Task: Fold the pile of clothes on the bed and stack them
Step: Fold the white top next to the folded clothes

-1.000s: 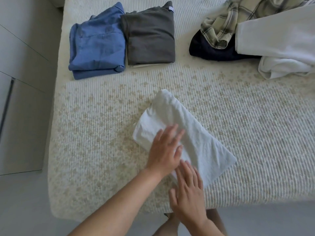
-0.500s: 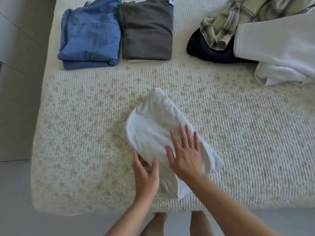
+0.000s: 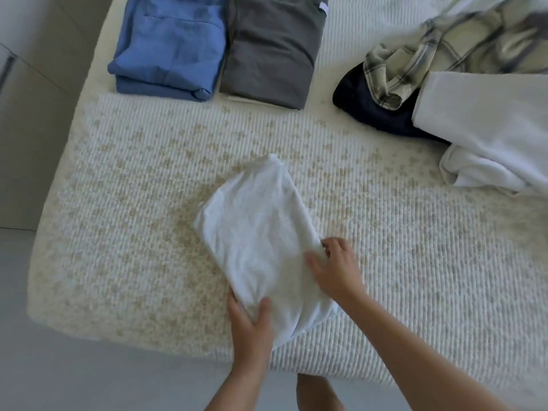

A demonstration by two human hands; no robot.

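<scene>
White cotton-looking garment (image 3: 261, 241), folded to a slanted oblong, sits mid-bed near the front edge, under both hands. L hand (image 3: 252, 324) grips its near corner: thumb on top, fingers tucked beneath. R hand (image 3: 336, 266) is on the right edge, thumb laid over the cloth, fingers curled at the hem; looks like a pinch.

Change vs 0.5 s ago: R hand was flat w/ spread fingers pressing the top; now slid off to the side edge & curled. L hand was at the near edge then too, now wrapped further under. A second ago both palms lay flat, smoothing. Reads as: fold done, hands set for lift & carry to a stack.

Outward from hands: far-left, folded blue shirt (image 3: 169, 46) just beside folded grey tee (image 3: 272, 51); a pale layer peeks from under the grey one. Far-right, unfolded pile: plaid shirt (image 3: 415, 54) over a dark navy item (image 3: 370, 105), white sweatshirt-type piece (image 3: 489, 137) alongside. Bed cover (image 3: 118, 232) is ribbed cream w/ tan flecks.

Labels: small white tag (image 3: 321, 7) at grey tee's collar, too small to read. No other writing seen.
</scene>
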